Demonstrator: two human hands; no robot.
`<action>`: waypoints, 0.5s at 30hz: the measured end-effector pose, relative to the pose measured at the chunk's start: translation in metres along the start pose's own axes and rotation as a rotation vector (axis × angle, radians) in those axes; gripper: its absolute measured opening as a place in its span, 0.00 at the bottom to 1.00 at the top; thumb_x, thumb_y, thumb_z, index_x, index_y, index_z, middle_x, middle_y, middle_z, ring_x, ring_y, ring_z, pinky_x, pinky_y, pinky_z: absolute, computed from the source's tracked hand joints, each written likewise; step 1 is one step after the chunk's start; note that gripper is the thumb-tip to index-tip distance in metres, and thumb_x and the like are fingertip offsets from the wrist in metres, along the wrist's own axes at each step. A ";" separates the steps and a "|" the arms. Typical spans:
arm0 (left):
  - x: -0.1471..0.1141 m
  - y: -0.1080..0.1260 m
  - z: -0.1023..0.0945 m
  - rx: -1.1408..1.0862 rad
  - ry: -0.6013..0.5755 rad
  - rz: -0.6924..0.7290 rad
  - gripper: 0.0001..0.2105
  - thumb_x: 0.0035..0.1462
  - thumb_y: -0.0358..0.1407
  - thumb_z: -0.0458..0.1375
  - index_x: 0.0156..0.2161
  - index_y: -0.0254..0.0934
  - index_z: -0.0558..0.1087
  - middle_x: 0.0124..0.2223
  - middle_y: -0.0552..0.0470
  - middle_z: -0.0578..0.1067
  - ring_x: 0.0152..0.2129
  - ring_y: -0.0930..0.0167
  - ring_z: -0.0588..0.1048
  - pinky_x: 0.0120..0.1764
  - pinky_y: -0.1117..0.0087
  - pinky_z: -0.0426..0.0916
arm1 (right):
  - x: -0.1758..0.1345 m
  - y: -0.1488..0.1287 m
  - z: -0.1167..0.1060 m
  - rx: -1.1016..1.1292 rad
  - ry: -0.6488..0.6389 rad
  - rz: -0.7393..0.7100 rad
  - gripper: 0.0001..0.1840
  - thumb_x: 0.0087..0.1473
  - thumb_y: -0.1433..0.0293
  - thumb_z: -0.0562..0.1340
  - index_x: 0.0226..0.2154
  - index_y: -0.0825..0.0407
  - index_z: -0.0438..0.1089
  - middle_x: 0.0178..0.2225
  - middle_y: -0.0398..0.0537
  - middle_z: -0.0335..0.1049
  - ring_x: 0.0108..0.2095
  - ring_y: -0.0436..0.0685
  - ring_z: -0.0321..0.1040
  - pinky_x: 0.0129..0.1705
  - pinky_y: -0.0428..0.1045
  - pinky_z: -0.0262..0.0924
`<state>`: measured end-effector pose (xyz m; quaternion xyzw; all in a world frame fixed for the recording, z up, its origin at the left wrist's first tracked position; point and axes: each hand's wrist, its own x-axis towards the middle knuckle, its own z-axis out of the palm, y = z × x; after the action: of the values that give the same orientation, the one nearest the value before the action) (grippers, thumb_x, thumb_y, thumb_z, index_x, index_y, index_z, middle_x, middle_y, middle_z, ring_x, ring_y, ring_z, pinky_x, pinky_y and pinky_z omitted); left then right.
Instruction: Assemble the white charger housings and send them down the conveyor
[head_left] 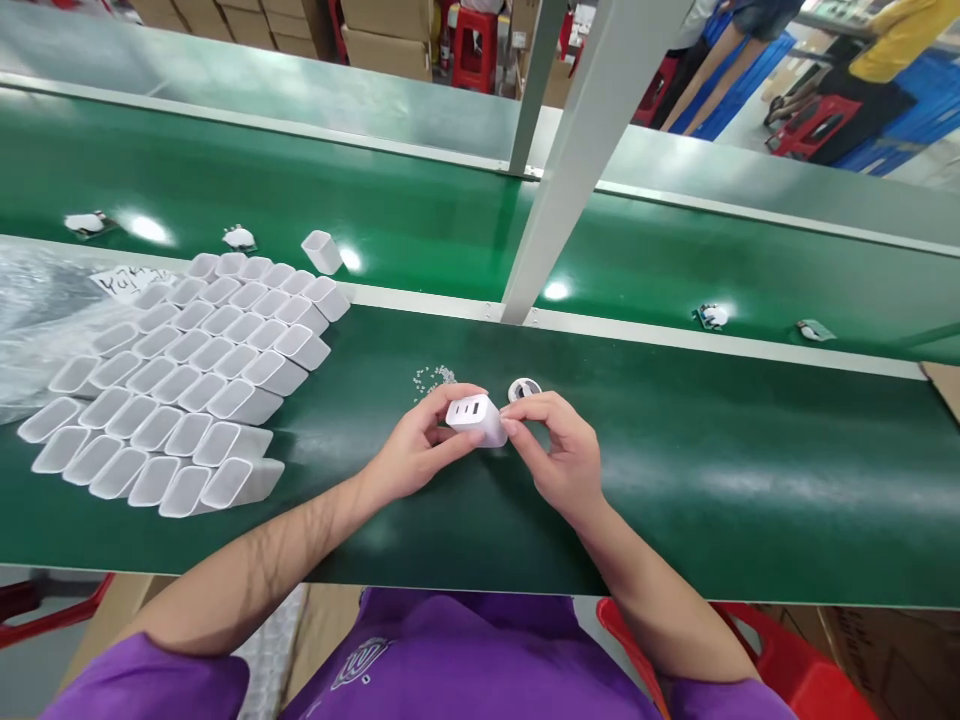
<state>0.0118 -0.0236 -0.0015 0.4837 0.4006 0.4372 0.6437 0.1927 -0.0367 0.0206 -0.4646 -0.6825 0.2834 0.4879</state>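
A white USB charger (480,420) with several port slots in its end face is gripped between the thumb and fingers of my left hand (416,440). At the charger's right side, the thumb and forefinger of my right hand (559,445) are pinched together against its edge. Whatever they may hold is too small to tell. Just behind the charger lies a small pile of tiny clear pieces (431,380). A round white roll or ring (524,389) sits behind my right fingertips.
Many open white charger shells (202,365) stand in rows at the left, beside clear plastic wrap (45,320). One lone shell (322,252) and circuit boards (240,238) (711,317) lie on the green belt behind. A white post (577,170) rises ahead. Several people are in the background.
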 end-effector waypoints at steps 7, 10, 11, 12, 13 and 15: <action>0.003 -0.008 0.002 -0.083 0.109 -0.064 0.22 0.50 0.43 0.67 0.50 0.42 0.74 0.40 0.50 0.75 0.36 0.70 0.74 0.40 0.71 0.71 | -0.008 0.003 0.012 0.153 -0.060 0.124 0.04 0.58 0.67 0.62 0.33 0.46 0.73 0.36 0.46 0.77 0.37 0.56 0.74 0.42 0.54 0.71; 0.006 -0.009 -0.001 -0.022 0.151 -0.036 0.21 0.49 0.43 0.67 0.49 0.41 0.75 0.37 0.50 0.75 0.35 0.69 0.74 0.39 0.71 0.71 | -0.009 0.005 0.015 0.338 -0.069 0.261 0.06 0.57 0.63 0.63 0.33 0.48 0.73 0.34 0.46 0.74 0.35 0.54 0.74 0.37 0.50 0.72; 0.007 -0.009 -0.003 -0.032 0.151 -0.022 0.23 0.48 0.42 0.69 0.50 0.41 0.75 0.37 0.50 0.75 0.36 0.68 0.75 0.39 0.71 0.71 | -0.008 0.006 0.015 0.376 -0.063 0.297 0.06 0.57 0.63 0.64 0.33 0.48 0.73 0.33 0.45 0.73 0.35 0.54 0.74 0.36 0.49 0.72; 0.007 -0.009 -0.004 -0.056 0.144 -0.014 0.25 0.47 0.41 0.70 0.52 0.42 0.74 0.38 0.50 0.76 0.37 0.68 0.75 0.40 0.71 0.71 | -0.008 0.008 0.015 0.397 -0.054 0.319 0.07 0.56 0.62 0.64 0.32 0.48 0.73 0.33 0.45 0.73 0.34 0.53 0.73 0.36 0.49 0.72; 0.008 -0.008 -0.005 -0.087 0.130 -0.012 0.28 0.46 0.40 0.70 0.53 0.43 0.72 0.40 0.50 0.77 0.39 0.67 0.76 0.41 0.70 0.71 | -0.007 0.009 0.014 0.404 -0.044 0.325 0.06 0.56 0.63 0.65 0.32 0.48 0.73 0.33 0.44 0.73 0.34 0.53 0.73 0.36 0.48 0.72; 0.008 -0.006 -0.005 -0.149 0.102 -0.032 0.30 0.46 0.39 0.70 0.56 0.44 0.70 0.43 0.49 0.78 0.42 0.65 0.76 0.42 0.70 0.71 | -0.006 0.010 0.014 0.391 -0.022 0.307 0.05 0.56 0.64 0.64 0.32 0.48 0.73 0.32 0.43 0.72 0.33 0.52 0.72 0.37 0.48 0.71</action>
<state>0.0106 -0.0154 -0.0095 0.4053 0.4067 0.4796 0.6636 0.1844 -0.0369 0.0045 -0.4563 -0.5414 0.4861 0.5122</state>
